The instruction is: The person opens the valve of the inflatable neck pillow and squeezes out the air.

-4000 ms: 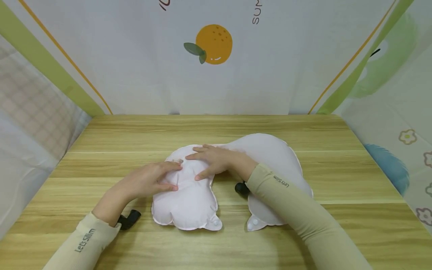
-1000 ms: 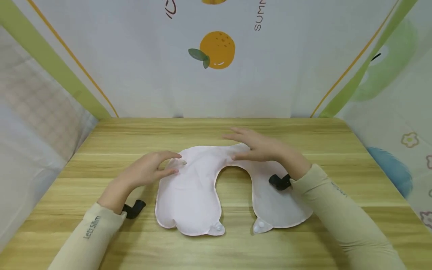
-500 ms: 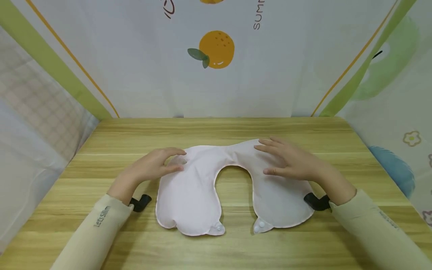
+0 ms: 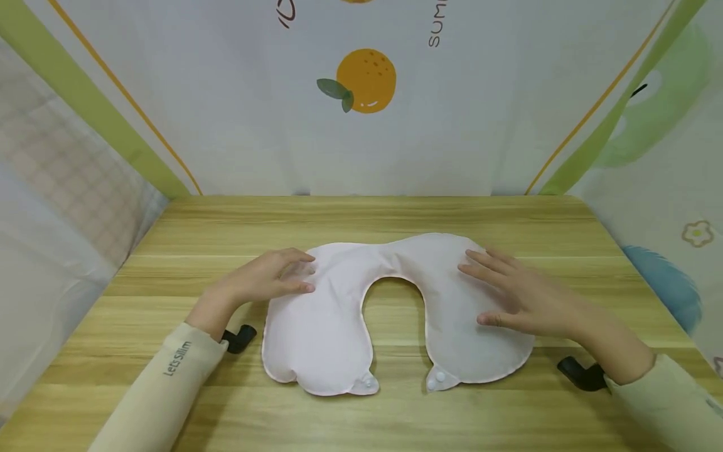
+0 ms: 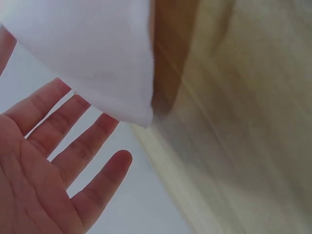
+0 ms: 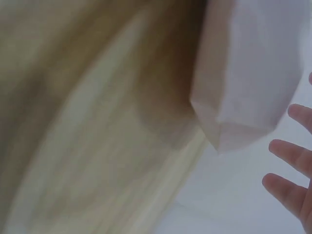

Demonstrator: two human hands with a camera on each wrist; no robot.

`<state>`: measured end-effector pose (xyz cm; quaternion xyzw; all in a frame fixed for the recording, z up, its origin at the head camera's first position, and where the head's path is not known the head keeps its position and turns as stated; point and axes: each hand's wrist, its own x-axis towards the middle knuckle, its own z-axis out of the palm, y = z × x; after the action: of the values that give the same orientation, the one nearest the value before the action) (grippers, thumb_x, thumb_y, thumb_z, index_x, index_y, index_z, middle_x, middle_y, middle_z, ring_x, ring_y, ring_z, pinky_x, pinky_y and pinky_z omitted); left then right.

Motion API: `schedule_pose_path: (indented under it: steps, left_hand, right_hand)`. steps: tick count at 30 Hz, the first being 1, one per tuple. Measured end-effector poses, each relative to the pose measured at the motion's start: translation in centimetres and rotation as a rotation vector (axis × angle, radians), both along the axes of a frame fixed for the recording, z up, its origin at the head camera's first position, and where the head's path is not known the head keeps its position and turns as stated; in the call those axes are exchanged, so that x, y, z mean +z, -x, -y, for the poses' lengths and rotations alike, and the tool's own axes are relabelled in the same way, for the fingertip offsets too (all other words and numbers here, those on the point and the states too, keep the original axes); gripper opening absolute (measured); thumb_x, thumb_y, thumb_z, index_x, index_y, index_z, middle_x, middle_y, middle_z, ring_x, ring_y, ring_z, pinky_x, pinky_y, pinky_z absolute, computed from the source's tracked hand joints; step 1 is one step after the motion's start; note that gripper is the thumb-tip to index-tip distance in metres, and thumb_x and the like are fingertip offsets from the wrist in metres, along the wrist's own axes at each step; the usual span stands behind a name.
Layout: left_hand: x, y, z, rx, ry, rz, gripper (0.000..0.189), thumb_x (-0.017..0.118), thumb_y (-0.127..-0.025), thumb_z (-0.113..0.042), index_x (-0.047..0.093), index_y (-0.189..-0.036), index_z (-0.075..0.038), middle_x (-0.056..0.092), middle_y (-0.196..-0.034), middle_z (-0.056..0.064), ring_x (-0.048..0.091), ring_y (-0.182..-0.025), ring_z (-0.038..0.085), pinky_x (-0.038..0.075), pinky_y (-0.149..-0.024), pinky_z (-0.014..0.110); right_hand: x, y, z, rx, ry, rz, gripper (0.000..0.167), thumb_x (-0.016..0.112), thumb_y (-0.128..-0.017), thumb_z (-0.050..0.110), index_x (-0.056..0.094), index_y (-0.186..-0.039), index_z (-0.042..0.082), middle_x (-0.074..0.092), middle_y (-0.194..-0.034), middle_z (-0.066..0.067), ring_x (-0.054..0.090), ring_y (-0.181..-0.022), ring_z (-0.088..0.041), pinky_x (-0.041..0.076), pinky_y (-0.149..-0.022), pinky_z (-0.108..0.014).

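Note:
A pale pink U-shaped neck pillow (image 4: 316, 333) lies on the wooden table, its two ends towards me. Each end carries a tab with a round snap, the left tab (image 4: 366, 383) and the right tab (image 4: 440, 378). The surface looks smooth, with creases at the bend. At the upper left edge my left hand (image 4: 257, 276) has thumb and fingertips by a small clear valve (image 4: 309, 270). In the left wrist view its straight fingers reach the pillow's edge. Over the right lobe spreads my right hand (image 4: 525, 298), fingers apart and holding nothing.
The wooden table (image 4: 361, 216) reaches back to a white curtain (image 4: 237, 125) with a printed orange. Patterned cloth hangs at both sides. A black wrist-camera mount (image 4: 240, 339) sits under the left wrist, another mount (image 4: 582, 375) under the right.
My right hand has moved from the left lobe across the bend to the right lobe. The pillow's bulging right part now lies flatter. The left hand has stayed by the valve.

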<state>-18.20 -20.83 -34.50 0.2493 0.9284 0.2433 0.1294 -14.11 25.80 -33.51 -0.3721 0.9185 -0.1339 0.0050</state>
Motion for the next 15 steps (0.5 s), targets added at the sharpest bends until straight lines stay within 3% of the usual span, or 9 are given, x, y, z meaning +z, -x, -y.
schedule_pose_path:
  steps: [15]
  left_hand:
    - [-0.8,0.3,0.1,-0.053,0.037,-0.013,0.061,0.069,-0.092,-0.042,0.057,-0.136,-0.002,0.059,-0.134,0.013,0.054,-0.126,0.033,0.041,-0.110,0.054]
  right_hand:
    - [-2.1,-0.5,0.7,-0.002,-0.018,0.013,0.084,0.070,-0.085,0.056,0.033,-0.156,0.030,0.033,-0.162,-0.010,0.025,-0.146,-0.050,0.031,-0.110,-0.068]
